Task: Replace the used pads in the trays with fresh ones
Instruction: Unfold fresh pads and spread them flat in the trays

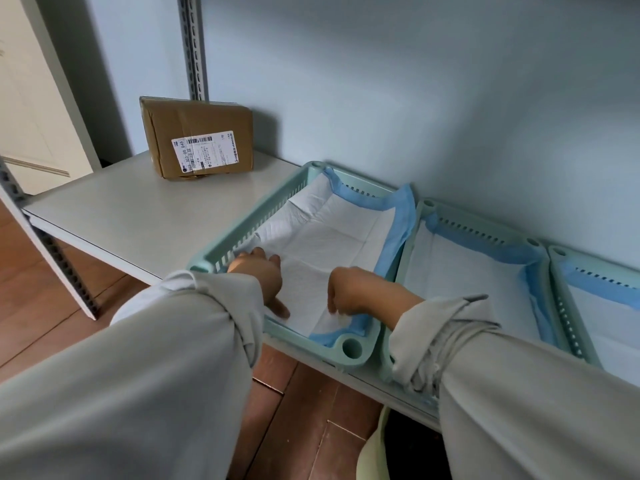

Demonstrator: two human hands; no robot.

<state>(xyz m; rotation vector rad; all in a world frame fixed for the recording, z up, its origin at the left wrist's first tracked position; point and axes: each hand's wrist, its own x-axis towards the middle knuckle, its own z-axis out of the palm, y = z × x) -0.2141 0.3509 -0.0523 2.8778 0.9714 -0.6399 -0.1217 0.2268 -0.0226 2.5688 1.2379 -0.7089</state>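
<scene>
Left hand [261, 277] fingers extended, pressing flat on white quilted pad with blue border [332, 233]. Right hand [349, 292] fingers curled, pinching pad's near edge. Pad lies inside leftmost mint-green slotted plastic tray [351, 348] on grey metal shelf [138, 209].

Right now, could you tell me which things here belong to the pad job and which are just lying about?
Job: left hand, right hand, pad, left tray, middle tray, right tray.
Lying about: parcel, shelf.
</scene>
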